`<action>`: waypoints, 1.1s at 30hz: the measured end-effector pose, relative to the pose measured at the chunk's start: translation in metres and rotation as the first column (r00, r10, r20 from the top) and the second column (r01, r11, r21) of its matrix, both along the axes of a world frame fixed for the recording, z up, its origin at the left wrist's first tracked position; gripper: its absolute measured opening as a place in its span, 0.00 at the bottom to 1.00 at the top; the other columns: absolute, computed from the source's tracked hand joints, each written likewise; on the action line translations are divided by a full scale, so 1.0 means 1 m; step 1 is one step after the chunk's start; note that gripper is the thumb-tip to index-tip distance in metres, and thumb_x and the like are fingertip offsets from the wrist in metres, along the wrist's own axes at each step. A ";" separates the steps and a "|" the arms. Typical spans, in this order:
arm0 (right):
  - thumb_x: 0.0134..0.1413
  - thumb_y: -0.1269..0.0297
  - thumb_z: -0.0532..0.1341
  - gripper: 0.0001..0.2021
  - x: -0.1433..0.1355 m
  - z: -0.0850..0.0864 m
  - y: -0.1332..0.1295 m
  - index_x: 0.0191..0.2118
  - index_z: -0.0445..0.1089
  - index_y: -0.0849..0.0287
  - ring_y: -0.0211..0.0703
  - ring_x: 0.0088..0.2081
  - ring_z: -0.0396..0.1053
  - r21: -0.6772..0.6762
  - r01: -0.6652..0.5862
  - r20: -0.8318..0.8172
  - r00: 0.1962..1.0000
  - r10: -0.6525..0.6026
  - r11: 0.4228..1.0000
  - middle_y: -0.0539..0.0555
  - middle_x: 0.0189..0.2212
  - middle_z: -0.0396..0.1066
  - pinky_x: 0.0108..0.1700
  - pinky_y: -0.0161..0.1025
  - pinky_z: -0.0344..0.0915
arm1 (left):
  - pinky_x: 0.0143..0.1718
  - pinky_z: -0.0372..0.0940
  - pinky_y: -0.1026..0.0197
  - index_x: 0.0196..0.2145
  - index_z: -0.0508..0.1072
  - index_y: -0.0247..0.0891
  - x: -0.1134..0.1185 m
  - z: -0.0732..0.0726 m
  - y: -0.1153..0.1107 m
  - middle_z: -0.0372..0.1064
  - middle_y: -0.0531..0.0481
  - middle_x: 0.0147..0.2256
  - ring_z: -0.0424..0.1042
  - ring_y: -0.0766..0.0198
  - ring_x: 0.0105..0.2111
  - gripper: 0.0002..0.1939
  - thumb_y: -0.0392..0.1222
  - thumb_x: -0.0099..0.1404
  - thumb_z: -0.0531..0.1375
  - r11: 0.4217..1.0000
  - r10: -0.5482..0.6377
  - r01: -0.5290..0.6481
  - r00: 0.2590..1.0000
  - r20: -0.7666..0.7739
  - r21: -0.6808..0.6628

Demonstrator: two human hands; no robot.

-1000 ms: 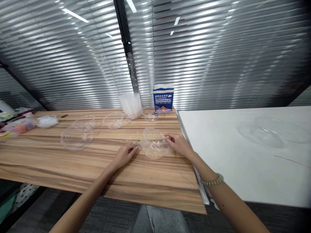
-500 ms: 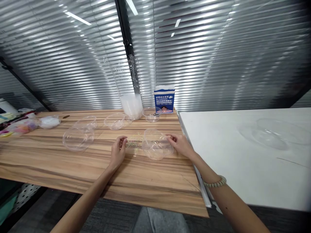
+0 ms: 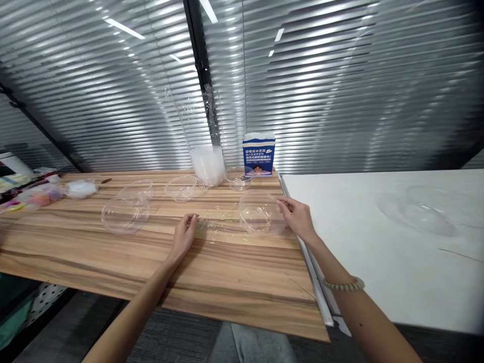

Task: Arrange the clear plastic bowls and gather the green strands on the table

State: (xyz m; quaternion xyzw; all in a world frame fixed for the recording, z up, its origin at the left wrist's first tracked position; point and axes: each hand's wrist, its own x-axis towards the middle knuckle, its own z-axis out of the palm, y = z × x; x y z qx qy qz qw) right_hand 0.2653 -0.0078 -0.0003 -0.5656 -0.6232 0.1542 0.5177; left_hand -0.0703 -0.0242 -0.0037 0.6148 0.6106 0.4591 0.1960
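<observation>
Held bowl point(image 3: 261, 216) moved right (bag point(image 3: 259, 156) says “成本更高”).

Scattered bits point(image 3: 215, 224) too small to identify; white table point(image 3: 378, 267) cut off at right, left forearm point(image 3: 145, 287) below.

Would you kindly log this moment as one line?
right hand: holds clear bowl by rim | left hand: beside scattered bits on wooden table | blue package: near back edge

The single camera sits on the person's head, near the desk point(image 3: 227, 280), and faces forward and down. The blinds point(image 3: 321, 80) occupy almost the upper half of the frame; the forearms point(image 3: 147, 287) begin at the bottom edge, with the person's lap point(image 3: 251, 345) between them.
</observation>
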 end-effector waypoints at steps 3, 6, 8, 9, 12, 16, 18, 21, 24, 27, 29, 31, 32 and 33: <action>0.52 0.58 0.55 0.17 0.003 0.000 0.002 0.38 0.75 0.63 0.44 0.28 0.71 -0.001 0.053 -0.020 0.998 -0.053 0.999 0.58 0.30 0.76 0.34 0.39 0.65 | 0.42 0.63 0.56 0.34 0.71 0.34 -0.001 0.002 -0.001 0.73 0.44 0.35 0.70 0.57 0.39 0.22 0.57 0.63 0.49 0.999 -0.018 0.016 0.998 -0.060 -0.030; 0.52 0.58 0.54 0.17 0.006 -0.001 0.003 0.38 0.75 0.62 0.44 0.27 0.71 -0.006 0.096 -0.039 0.995 -0.096 0.995 0.57 0.30 0.76 0.35 0.39 0.65 | 0.40 0.63 0.58 0.34 0.72 0.35 0.003 0.005 -0.005 0.72 0.46 0.34 0.70 0.58 0.37 0.21 0.55 0.64 0.49 0.996 -0.080 0.073 0.984 -0.156 -0.049; 0.51 0.58 0.55 0.17 0.007 -0.002 0.004 0.37 0.76 0.62 0.44 0.27 0.71 -0.011 0.119 -0.045 0.992 -0.120 0.993 0.57 0.30 0.76 0.35 0.40 0.65 | 0.40 0.63 0.58 0.34 0.72 0.36 0.009 0.008 -0.009 0.72 0.46 0.35 0.69 0.59 0.37 0.18 0.53 0.64 0.50 0.980 -0.201 0.193 0.954 -0.223 -0.053; 0.51 0.57 0.55 0.17 0.008 -0.002 0.005 0.37 0.76 0.62 0.44 0.27 0.71 -0.013 0.130 -0.045 0.990 -0.130 0.991 0.58 0.30 0.76 0.35 0.40 0.65 | 0.42 0.62 0.57 0.35 0.72 0.37 0.012 0.010 -0.012 0.72 0.46 0.36 0.68 0.59 0.39 0.16 0.51 0.64 0.52 0.959 -0.283 0.279 0.924 -0.257 -0.049; 0.51 0.56 0.55 0.17 0.008 -0.004 0.005 0.38 0.76 0.62 0.45 0.27 0.70 -0.017 0.155 -0.039 0.987 -0.156 0.988 0.58 0.29 0.76 0.35 0.40 0.65 | 0.48 0.59 0.55 0.37 0.73 0.39 0.023 0.014 -0.020 0.70 0.45 0.40 0.66 0.59 0.44 0.11 0.47 0.64 0.55 0.853 -0.502 0.520 0.791 -0.350 -0.046; 0.51 0.55 0.54 0.18 0.008 -0.005 0.006 0.38 0.76 0.62 0.46 0.28 0.70 -0.023 0.171 -0.024 0.985 -0.171 0.985 0.57 0.26 0.75 0.35 0.41 0.64 | 0.49 0.59 0.53 0.36 0.74 0.40 0.031 0.013 -0.024 0.69 0.45 0.40 0.65 0.59 0.43 0.09 0.45 0.63 0.56 0.790 -0.577 0.608 0.696 -0.427 -0.078; 0.52 0.55 0.54 0.19 0.008 -0.005 0.005 0.38 0.76 0.63 0.46 0.28 0.70 -0.029 0.171 -0.013 0.985 -0.171 0.985 0.57 0.25 0.74 0.35 0.40 0.64 | 0.49 0.58 0.53 0.36 0.73 0.40 0.032 0.010 -0.023 0.69 0.45 0.39 0.65 0.59 0.43 0.09 0.45 0.64 0.56 0.792 -0.569 0.605 0.686 -0.453 -0.078; 0.51 0.56 0.54 0.19 0.007 -0.004 0.005 0.38 0.76 0.63 0.46 0.28 0.70 -0.033 0.166 -0.002 0.986 -0.166 0.986 0.57 0.26 0.75 0.35 0.40 0.63 | 0.49 0.59 0.54 0.36 0.73 0.39 0.032 0.008 -0.022 0.69 0.45 0.39 0.65 0.59 0.42 0.10 0.45 0.64 0.55 0.796 -0.553 0.601 0.680 -0.482 -0.064; 0.51 0.57 0.54 0.18 0.007 -0.003 0.004 0.38 0.76 0.63 0.46 0.28 0.70 -0.030 0.158 -0.001 0.987 -0.158 0.987 0.57 0.26 0.75 0.35 0.40 0.63 | 0.47 0.59 0.54 0.35 0.72 0.39 0.033 0.010 -0.021 0.69 0.45 0.37 0.65 0.59 0.41 0.09 0.45 0.64 0.55 0.801 -0.547 0.596 0.683 -0.483 -0.065; 0.51 0.57 0.54 0.18 0.007 -0.002 0.004 0.37 0.76 0.63 0.45 0.27 0.70 -0.029 0.157 -0.006 0.987 -0.158 0.987 0.57 0.26 0.75 0.34 0.40 0.63 | 0.46 0.59 0.54 0.33 0.72 0.39 0.035 0.011 -0.021 0.69 0.46 0.35 0.65 0.59 0.40 0.09 0.45 0.64 0.55 0.809 -0.548 0.581 0.697 -0.464 -0.083; 0.51 0.56 0.54 0.18 0.008 -0.002 0.005 0.37 0.76 0.63 0.46 0.27 0.69 -0.028 0.164 -0.012 0.986 -0.164 0.986 0.57 0.26 0.75 0.34 0.40 0.64 | 0.47 0.58 0.54 0.32 0.71 0.39 0.036 0.011 -0.021 0.69 0.47 0.35 0.64 0.59 0.39 0.09 0.45 0.64 0.56 0.814 -0.548 0.573 0.702 -0.454 -0.096; 0.50 0.55 0.54 0.19 0.010 -0.002 0.006 0.37 0.76 0.62 0.46 0.27 0.69 -0.027 0.180 -0.020 0.983 -0.180 0.983 0.57 0.26 0.75 0.33 0.40 0.64 | 0.46 0.58 0.55 0.32 0.70 0.39 0.035 0.009 -0.020 0.69 0.47 0.34 0.64 0.60 0.39 0.08 0.45 0.63 0.56 0.816 -0.548 0.569 0.701 -0.456 -0.105; 0.50 0.55 0.54 0.19 0.010 -0.002 0.006 0.37 0.76 0.62 0.46 0.27 0.69 -0.026 0.191 -0.023 0.981 -0.192 0.981 0.57 0.26 0.75 0.33 0.41 0.64 | 0.46 0.58 0.55 0.31 0.70 0.39 0.036 0.009 -0.020 0.69 0.48 0.33 0.64 0.60 0.38 0.09 0.45 0.63 0.56 0.817 -0.546 0.568 0.699 -0.462 -0.106; 0.50 0.55 0.54 0.19 0.010 -0.002 0.006 0.37 0.76 0.62 0.46 0.27 0.69 -0.028 0.200 -0.024 0.979 -0.201 0.979 0.57 0.26 0.75 0.34 0.41 0.64 | 0.45 0.59 0.55 0.30 0.70 0.39 0.037 0.010 -0.020 0.68 0.48 0.33 0.64 0.60 0.37 0.09 0.45 0.64 0.55 0.816 -0.544 0.569 0.693 -0.473 -0.105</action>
